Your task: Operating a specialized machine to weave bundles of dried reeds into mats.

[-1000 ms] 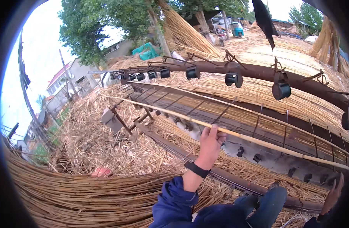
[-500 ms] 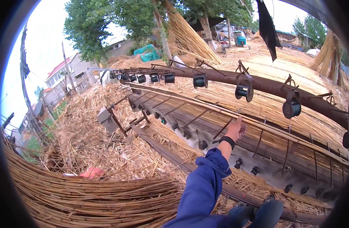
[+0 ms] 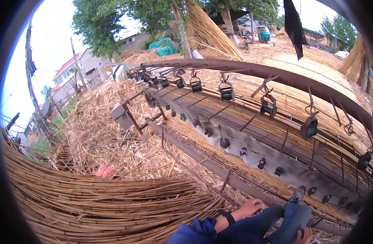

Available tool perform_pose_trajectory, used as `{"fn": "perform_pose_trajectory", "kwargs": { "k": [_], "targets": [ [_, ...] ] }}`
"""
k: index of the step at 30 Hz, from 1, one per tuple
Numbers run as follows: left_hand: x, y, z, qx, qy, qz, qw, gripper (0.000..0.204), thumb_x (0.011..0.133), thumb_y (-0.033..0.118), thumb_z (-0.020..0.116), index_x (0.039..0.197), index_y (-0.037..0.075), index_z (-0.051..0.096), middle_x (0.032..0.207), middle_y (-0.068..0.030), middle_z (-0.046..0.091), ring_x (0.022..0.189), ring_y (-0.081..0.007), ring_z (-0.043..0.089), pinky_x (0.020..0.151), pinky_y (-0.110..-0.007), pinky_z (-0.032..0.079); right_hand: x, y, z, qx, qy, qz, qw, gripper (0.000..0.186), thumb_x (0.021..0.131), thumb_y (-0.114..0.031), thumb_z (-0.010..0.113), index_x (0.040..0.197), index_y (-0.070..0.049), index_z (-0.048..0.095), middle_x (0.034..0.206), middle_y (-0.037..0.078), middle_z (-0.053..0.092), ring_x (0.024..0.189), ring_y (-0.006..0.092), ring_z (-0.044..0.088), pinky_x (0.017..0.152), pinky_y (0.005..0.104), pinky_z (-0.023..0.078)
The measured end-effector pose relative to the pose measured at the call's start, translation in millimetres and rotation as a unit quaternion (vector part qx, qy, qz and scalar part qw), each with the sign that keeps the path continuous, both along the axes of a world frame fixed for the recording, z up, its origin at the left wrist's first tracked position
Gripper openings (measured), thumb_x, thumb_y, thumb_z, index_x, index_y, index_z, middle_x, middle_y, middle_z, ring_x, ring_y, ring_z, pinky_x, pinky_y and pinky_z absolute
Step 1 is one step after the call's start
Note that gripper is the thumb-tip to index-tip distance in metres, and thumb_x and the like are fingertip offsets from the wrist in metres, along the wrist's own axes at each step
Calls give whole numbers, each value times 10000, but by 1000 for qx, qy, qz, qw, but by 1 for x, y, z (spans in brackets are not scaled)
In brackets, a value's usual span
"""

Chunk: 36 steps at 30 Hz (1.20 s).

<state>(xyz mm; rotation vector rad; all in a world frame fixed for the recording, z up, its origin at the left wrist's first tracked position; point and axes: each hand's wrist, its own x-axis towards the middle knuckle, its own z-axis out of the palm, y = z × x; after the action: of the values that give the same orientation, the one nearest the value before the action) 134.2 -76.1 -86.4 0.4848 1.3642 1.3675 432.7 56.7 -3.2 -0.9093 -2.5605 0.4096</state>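
My left hand (image 3: pixel 251 207), with a black band at its wrist, is low in front of my legs, beside the rusty lower beam (image 3: pixel 202 156). Its fingers are curled; whether anything is in them I cannot make out. At the bottom edge, next to my knee, part of my right hand (image 3: pixel 304 235) shows with bent fingers, the rest cut off. Beyond the beam stands a long frame with a curved rusty pipe (image 3: pixel 251 67), from which black wire spools (image 3: pixel 227 93) hang. Thin reed poles (image 3: pixel 292 118) lie along the frame beneath them.
Cut reeds (image 3: pixel 113 203) are heaped at the lower left. A thin bent rod (image 3: pixel 166 147) runs along the beam. More spools (image 3: pixel 225 143) sit along a grey strip. Reed matting (image 3: pixel 312 77) spreads behind the frame, and loose straw (image 3: pixel 101 122) covers the left ground.
My left hand has left the reed poles and dropped to my legs. My right hand has come into view. The pipe's hanging spools have tilted nearer, and the thin bent rod now shows.
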Motion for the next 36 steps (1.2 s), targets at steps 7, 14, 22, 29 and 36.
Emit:
{"fn": "perform_pose_trajectory", "kwargs": {
  "k": [7, 14, 22, 29, 36],
  "targets": [
    [27, -19, 1, -25, 5, 7, 1000, 200, 907, 244, 502, 984, 71, 564, 737, 13, 563, 615, -58, 505, 524, -193, 409, 5, 1, -22, 1, 16, 21, 1000, 209, 850, -167, 565, 961, 7, 595, 954, 192, 604, 886, 370, 561, 786, 418, 442],
    [29, -26, -3, -11, -12, 58, 998, 210, 904, 250, 500, 980, 60, 548, 735, 8, 561, 606, -57, 503, 518, -198, 411, -5, 24, -21, 9, 9, 64, 998, 195, 836, -111, 553, 983, 14, 585, 970, 200, 598, 877, 370, 562, 784, 423, 442],
    [31, -37, -18, -31, -25, 105, 994, 193, 915, 236, 481, 948, 59, 553, 737, 6, 563, 606, -57, 507, 520, -193, 412, -54, 71, 24, -79, 5, 87, 993, 271, 795, -101, 559, 1045, 3, 551, 1043, 197, 561, 968, 367, 519, 845, 397, 406],
    [39, -34, -17, -15, -3, 85, 996, 214, 904, 226, 499, 989, 37, 554, 749, -8, 576, 609, -56, 519, 517, -184, 416, -81, 90, 6, -100, 59, 195, 974, 336, 624, -76, 622, 947, -5, 566, 959, 168, 571, 879, 359, 534, 806, 409, 417],
    [37, -46, -17, -28, -14, 93, 995, 194, 913, 213, 493, 974, 38, 551, 759, -10, 570, 635, -56, 513, 535, -187, 413, -71, 73, 15, -130, 88, 172, 972, 309, 677, -206, 599, 905, 0, 561, 932, 173, 560, 869, 345, 530, 801, 397, 408]
  ]
}}
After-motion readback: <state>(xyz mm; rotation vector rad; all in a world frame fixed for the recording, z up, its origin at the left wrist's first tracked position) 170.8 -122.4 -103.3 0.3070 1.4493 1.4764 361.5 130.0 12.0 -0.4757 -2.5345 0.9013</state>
